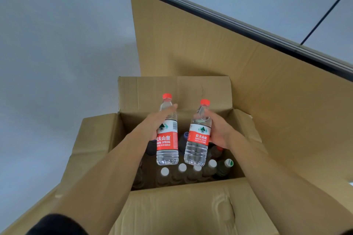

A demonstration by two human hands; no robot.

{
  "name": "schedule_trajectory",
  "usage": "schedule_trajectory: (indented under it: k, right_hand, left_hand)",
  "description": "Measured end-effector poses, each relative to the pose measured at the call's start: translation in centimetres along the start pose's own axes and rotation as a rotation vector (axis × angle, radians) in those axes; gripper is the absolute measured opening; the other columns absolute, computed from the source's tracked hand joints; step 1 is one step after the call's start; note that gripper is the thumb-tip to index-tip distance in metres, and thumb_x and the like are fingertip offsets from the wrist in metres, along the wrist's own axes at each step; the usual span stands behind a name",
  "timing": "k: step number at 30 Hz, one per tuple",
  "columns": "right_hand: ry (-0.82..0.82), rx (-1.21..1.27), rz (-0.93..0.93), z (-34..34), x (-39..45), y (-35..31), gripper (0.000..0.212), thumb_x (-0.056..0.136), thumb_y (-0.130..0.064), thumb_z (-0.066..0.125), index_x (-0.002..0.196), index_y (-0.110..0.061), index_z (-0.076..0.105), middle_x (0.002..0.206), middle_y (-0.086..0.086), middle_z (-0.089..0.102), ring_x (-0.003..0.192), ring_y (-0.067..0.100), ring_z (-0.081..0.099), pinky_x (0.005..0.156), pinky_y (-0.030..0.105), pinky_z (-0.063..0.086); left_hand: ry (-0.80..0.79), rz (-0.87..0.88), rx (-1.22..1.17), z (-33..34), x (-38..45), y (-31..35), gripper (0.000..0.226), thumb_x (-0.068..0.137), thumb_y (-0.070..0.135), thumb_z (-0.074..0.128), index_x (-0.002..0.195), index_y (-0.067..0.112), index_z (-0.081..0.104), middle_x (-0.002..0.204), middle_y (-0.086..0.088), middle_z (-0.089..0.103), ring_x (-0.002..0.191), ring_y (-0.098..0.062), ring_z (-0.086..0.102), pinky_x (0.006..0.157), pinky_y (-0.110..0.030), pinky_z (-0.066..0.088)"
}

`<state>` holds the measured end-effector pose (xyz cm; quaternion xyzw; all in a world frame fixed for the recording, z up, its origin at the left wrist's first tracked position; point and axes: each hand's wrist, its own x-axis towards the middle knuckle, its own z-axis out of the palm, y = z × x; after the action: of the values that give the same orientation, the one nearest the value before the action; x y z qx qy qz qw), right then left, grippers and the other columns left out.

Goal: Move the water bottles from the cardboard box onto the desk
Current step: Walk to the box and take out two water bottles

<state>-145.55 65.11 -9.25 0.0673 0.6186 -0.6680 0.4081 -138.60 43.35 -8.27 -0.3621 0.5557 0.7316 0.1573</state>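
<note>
An open cardboard box (191,206) stands below me with its flaps spread. My left hand (155,120) grips a clear water bottle (167,131) with a red cap and a red label, held upright above the box. My right hand (219,129) grips a second bottle of the same kind (197,135), tilted slightly, just to the right of the first. Down inside the box stand several more bottles (182,170), most with white caps, one with a green-and-white cap (228,162), and some dark ones further back.
A tall cardboard sheet (200,44) leans behind the box against a desk edge with a dark rim (248,30) that runs diagonally at the upper right. A dark cable (324,9) hangs at the top right. Grey floor (57,63) lies to the left.
</note>
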Motion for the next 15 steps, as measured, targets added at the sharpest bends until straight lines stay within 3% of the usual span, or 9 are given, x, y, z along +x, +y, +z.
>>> schedule_trajectory:
  k: [5, 9, 12, 15]
  right_hand:
    - [0.019, 0.076, 0.021, 0.6, 0.4, 0.3, 0.046, 0.097, -0.053, 0.056, 0.116, -0.012, 0.062, 0.093, 0.009, 0.073, 0.081, 0.022, 0.069, 0.089, 0.042, 0.053]
    - [0.022, 0.075, 0.071, 1.0, 0.7, 0.3, 0.068, 0.090, -0.062, 0.060, 0.130, -0.007, 0.060, 0.104, 0.017, 0.070, 0.089, 0.029, 0.068, 0.106, 0.051, 0.048]
    - [0.012, 0.054, 0.077, 1.4, 0.7, -0.3, 0.076, 0.083, -0.067, 0.065, 0.131, -0.008, 0.060, 0.109, 0.019, 0.069, 0.095, 0.032, 0.067, 0.104, 0.054, 0.049]
    - [-0.009, -0.015, 0.084, 1.8, 0.7, -1.0, 0.076, 0.083, -0.069, 0.063, 0.129, -0.009, 0.060, 0.109, 0.019, 0.070, 0.094, 0.032, 0.069, 0.100, 0.052, 0.053]
  left_hand:
    - [-0.022, -0.132, 0.099, -0.7, -0.2, -0.2, 0.062, 0.072, 0.046, 0.086, 0.115, 0.010, 0.059, 0.089, -0.015, 0.069, 0.075, -0.030, 0.069, 0.086, -0.050, 0.056]
    - [-0.035, -0.171, 0.090, -1.3, -1.1, -0.4, 0.049, 0.075, 0.029, 0.082, 0.113, 0.009, 0.059, 0.079, -0.013, 0.071, 0.064, -0.028, 0.070, 0.068, -0.043, 0.058]
    - [-0.030, -0.176, 0.047, -1.6, -2.1, -0.4, 0.047, 0.078, 0.024, 0.077, 0.115, 0.006, 0.054, 0.068, -0.015, 0.072, 0.055, -0.030, 0.071, 0.056, -0.046, 0.058]
    - [-0.005, -0.107, -0.021, -1.4, -3.2, -0.7, 0.047, 0.082, 0.025, 0.080, 0.117, 0.004, 0.057, 0.072, -0.016, 0.073, 0.059, -0.029, 0.072, 0.058, -0.043, 0.060]
